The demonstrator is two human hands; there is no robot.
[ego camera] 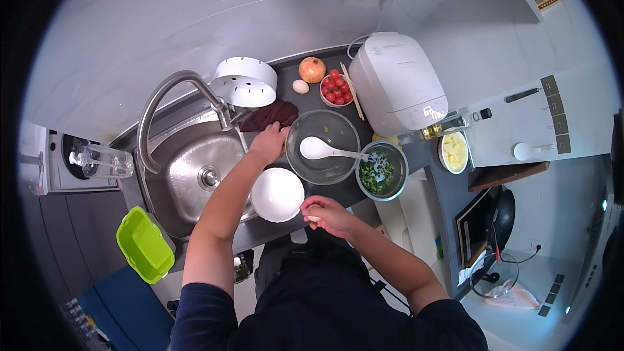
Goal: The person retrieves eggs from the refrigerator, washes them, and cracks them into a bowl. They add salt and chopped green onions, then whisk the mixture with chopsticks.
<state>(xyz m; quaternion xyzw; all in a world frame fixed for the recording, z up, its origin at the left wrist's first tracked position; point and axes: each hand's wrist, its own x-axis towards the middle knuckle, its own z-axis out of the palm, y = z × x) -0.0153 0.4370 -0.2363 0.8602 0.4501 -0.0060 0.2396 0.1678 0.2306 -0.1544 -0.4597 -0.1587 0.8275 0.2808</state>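
In my right hand (330, 215) is a pale egg (313, 214), held just right of a white bowl (277, 195) with a scalloped rim. Nothing shows inside that bowl. My left hand (268, 144) reaches past the bowl to the counter, its fingers against a dark red cloth (271, 116) and close to the rim of a clear glass bowl (322, 171). Whether those fingers grip anything is hard to make out. Across the glass bowl lies a white spoon (319, 148), with small green bits nearby. A second egg (301, 86) rests by a pomegranate (312, 69).
Left is a steel sink (183, 175) with a curved faucet (146, 122); behind stands a white perforated basket (243, 83). Rightward are cherry tomatoes (336, 88), chopsticks (353, 92), a white rice cooker (397, 83), a metal bowl (382, 197) of chopped greens and an oil bottle (438, 129).
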